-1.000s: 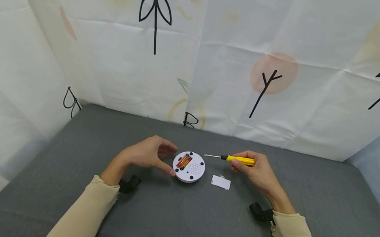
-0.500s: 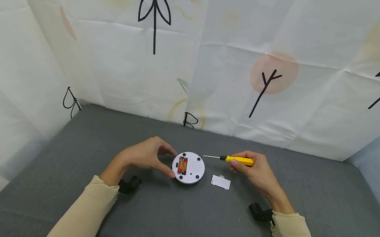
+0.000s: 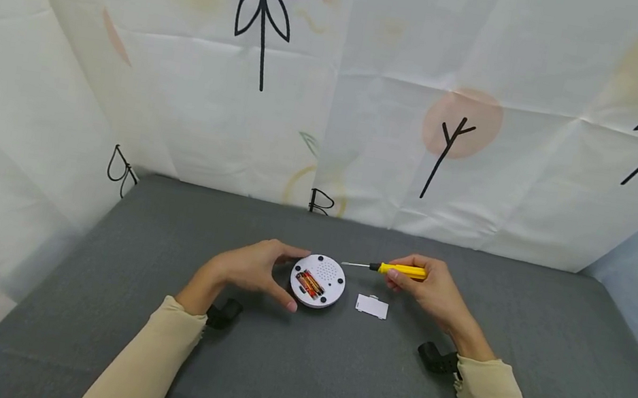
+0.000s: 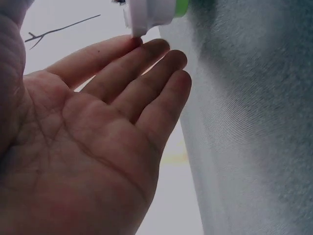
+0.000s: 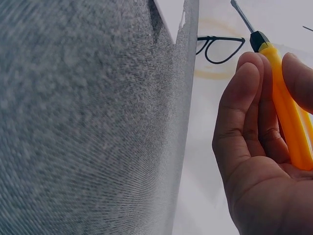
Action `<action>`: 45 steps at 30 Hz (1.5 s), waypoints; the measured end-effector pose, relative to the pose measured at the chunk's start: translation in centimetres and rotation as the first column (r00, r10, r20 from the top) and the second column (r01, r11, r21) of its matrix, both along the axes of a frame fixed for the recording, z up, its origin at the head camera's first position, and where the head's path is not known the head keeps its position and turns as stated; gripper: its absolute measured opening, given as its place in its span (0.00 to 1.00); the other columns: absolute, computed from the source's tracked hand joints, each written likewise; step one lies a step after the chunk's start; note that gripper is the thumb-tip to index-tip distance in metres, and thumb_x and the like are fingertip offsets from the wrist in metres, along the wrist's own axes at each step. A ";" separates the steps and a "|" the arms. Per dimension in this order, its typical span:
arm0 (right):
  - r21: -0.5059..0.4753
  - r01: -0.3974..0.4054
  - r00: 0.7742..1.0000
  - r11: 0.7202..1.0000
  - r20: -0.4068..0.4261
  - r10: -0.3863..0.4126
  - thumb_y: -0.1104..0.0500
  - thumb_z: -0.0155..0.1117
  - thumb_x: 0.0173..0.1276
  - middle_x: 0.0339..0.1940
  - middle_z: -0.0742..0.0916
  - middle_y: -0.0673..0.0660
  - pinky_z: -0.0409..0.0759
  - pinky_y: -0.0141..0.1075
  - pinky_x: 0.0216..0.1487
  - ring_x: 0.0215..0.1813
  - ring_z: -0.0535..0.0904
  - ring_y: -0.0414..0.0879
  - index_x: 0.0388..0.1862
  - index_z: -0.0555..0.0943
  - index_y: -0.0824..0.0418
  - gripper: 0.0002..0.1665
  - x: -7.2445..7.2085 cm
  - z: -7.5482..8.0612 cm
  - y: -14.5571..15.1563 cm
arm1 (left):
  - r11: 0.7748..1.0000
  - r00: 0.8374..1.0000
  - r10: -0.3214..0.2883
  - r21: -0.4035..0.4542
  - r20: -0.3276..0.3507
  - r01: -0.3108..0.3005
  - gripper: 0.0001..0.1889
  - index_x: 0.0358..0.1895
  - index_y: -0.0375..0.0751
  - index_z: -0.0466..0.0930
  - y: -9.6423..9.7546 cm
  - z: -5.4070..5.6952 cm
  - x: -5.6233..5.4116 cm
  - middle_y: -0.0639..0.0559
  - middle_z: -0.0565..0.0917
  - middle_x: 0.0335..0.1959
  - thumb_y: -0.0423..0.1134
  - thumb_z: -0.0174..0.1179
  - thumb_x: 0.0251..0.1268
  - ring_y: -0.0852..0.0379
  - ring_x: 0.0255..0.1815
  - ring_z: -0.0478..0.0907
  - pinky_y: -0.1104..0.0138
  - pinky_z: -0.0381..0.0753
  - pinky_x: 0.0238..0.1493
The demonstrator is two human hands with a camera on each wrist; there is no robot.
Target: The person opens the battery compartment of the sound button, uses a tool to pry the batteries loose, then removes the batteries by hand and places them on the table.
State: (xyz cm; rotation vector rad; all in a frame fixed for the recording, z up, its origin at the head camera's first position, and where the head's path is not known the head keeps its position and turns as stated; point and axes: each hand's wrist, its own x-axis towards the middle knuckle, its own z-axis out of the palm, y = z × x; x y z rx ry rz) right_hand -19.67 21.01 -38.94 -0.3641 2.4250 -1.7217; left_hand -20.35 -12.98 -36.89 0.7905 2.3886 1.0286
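A round white battery-powered device (image 3: 328,286) lies underside up on the grey table, its battery compartment uncovered and holding red-and-orange batteries (image 3: 309,285). On its left side my left hand (image 3: 251,267) spreads thumb and fingers around the rim. In the left wrist view the fingers are nearly straight, and the index fingertip touches the edge of the device (image 4: 141,17). My right hand (image 3: 437,287) grips a yellow-handled screwdriver (image 3: 405,271), its blade pointing left towards the device without visibly touching it. The white battery cover (image 3: 372,306) lies flat between device and right hand.
Grey cloth covers the table (image 3: 293,374). Behind it hangs a white curtain (image 3: 375,152) printed with plants, continuing along the left side. A black wrist camera (image 3: 224,314) sits on the left wrist and another camera (image 3: 436,357) on the right.
The device has turned anticlockwise, its batteries now slanting the other way. My left hand has shifted slightly right with its fingers reaching further along the rim. The right hand and screwdriver stay nearly still.
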 end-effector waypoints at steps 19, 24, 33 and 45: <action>0.178 -0.107 0.981 0.978 -0.139 0.132 0.64 0.73 0.66 0.39 0.88 0.59 0.83 0.36 0.37 0.35 0.81 0.46 0.46 0.87 0.66 0.11 1.1 1.6 -0.1 | 0.997 0.990 0.067 -0.017 -0.123 -0.070 0.47 0.69 0.31 0.73 1.5 -0.3 0.2 0.43 0.80 0.63 0.42 0.85 0.42 0.48 0.65 0.77 0.56 0.74 0.66; 0.324 -0.102 0.953 0.941 -0.239 0.185 0.64 0.75 0.65 0.37 0.87 0.51 0.78 0.34 0.32 0.31 0.77 0.44 0.43 0.88 0.60 0.08 2.1 2.8 -0.8 | 0.998 0.991 0.062 0.017 -0.122 -0.060 0.46 0.69 0.31 0.72 1.8 -0.6 0.2 0.43 0.79 0.64 0.42 0.84 0.45 0.47 0.67 0.76 0.55 0.74 0.67; 0.470 -0.094 0.886 0.878 -0.363 0.289 0.66 0.74 0.65 0.35 0.87 0.47 0.77 0.32 0.29 0.29 0.75 0.38 0.41 0.86 0.60 0.07 3.6 4.5 -2.0 | 0.997 0.991 0.062 0.049 -0.115 -0.056 0.47 0.71 0.32 0.70 2.2 -0.7 0.5 0.43 0.79 0.65 0.42 0.83 0.47 0.47 0.67 0.75 0.55 0.74 0.67; 0.474 -0.059 0.873 0.878 -0.403 0.276 0.68 0.74 0.63 0.36 0.89 0.52 0.77 0.31 0.28 0.27 0.75 0.37 0.41 0.86 0.63 0.08 4.1 4.7 -3.0 | 0.995 0.995 0.079 0.065 -0.068 -0.074 0.47 0.72 0.29 0.68 2.3 -0.8 0.3 0.41 0.79 0.65 0.40 0.82 0.49 0.48 0.66 0.76 0.56 0.76 0.64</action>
